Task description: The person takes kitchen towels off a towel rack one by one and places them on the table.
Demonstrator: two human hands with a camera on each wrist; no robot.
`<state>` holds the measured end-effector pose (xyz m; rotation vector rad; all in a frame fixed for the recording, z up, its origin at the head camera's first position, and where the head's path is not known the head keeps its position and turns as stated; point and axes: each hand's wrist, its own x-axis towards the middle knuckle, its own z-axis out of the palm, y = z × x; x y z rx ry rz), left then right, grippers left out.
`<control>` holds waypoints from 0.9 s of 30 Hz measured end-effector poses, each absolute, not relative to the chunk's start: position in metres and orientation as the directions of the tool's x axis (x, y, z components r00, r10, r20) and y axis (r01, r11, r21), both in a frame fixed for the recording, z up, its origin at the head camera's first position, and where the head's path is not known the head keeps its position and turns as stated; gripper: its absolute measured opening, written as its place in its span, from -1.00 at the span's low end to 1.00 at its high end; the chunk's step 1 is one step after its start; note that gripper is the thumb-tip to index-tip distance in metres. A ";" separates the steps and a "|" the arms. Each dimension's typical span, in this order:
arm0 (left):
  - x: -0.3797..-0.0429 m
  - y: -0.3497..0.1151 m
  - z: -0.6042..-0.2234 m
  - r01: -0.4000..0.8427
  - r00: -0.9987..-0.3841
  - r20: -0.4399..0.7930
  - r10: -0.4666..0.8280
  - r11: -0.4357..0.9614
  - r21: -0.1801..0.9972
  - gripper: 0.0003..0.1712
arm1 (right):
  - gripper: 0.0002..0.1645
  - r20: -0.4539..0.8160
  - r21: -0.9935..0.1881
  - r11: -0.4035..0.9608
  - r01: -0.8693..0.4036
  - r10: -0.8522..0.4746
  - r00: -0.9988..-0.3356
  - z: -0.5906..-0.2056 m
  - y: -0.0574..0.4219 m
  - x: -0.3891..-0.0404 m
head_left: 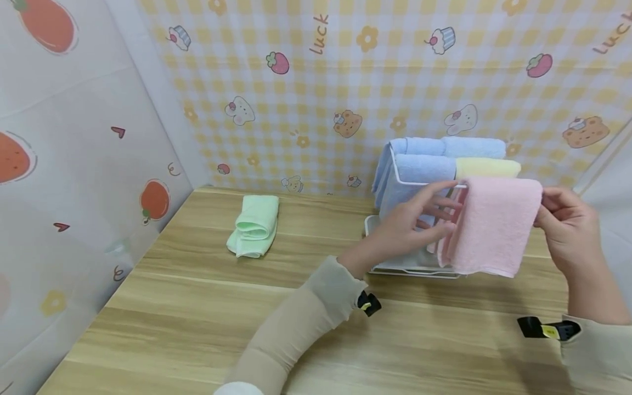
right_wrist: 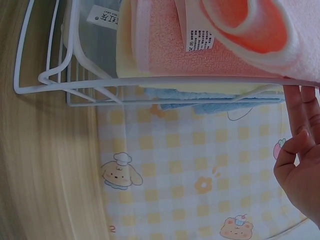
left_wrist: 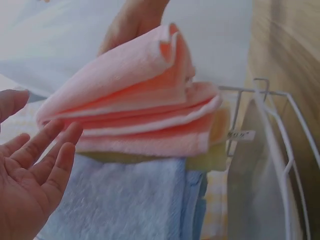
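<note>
A pink towel (head_left: pixel 501 225) hangs folded over the front top rail of a white wire rack (head_left: pixel 419 272). My left hand (head_left: pixel 419 219) is at the towel's left side, its fingers spread and relaxed. In the left wrist view, fingertips (left_wrist: pixel 72 132) of this hand overlap the towel's folded edge. At the towel's right edge is my right hand (head_left: pixel 568 225). The right wrist view shows its fingers (right_wrist: pixel 299 107) reaching up to the rail, the thumb bent beside them. Some fingertips there are hidden by the rail and towel.
Behind the pink towel, blue towels (head_left: pixel 424 167) and a yellow towel (head_left: pixel 486 167) hang on the rack. A folded green towel (head_left: pixel 257 225) lies on the wooden table (head_left: pixel 197 307) to the left. Patterned cloth (head_left: pixel 306 99) covers the wall behind.
</note>
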<state>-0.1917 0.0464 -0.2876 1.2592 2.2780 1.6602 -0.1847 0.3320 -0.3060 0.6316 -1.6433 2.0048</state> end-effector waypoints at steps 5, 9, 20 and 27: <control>-0.191 0.061 -0.289 0.598 -0.661 0.389 0.641 0.138 0.789 -0.17 | -0.71 0.617 -0.768 -0.164 -0.619 0.067 -0.784 -0.305 0.332 -0.185; -0.192 0.070 -0.285 0.568 -0.676 0.368 0.638 0.135 0.812 -0.11 | -0.71 0.619 -0.767 -0.167 -0.619 0.062 -0.783 -0.306 0.332 -0.185; -0.197 0.094 -0.270 0.523 -0.693 0.333 0.640 0.128 0.843 -0.06 | -0.71 0.618 -0.764 -0.193 -0.616 0.059 -0.784 -0.306 0.332 -0.185; -0.199 0.104 -0.275 0.463 -0.717 0.330 0.614 0.064 0.884 -0.11 | -0.70 0.616 -0.761 -0.224 -0.609 0.046 -0.786 -0.307 0.333 -0.186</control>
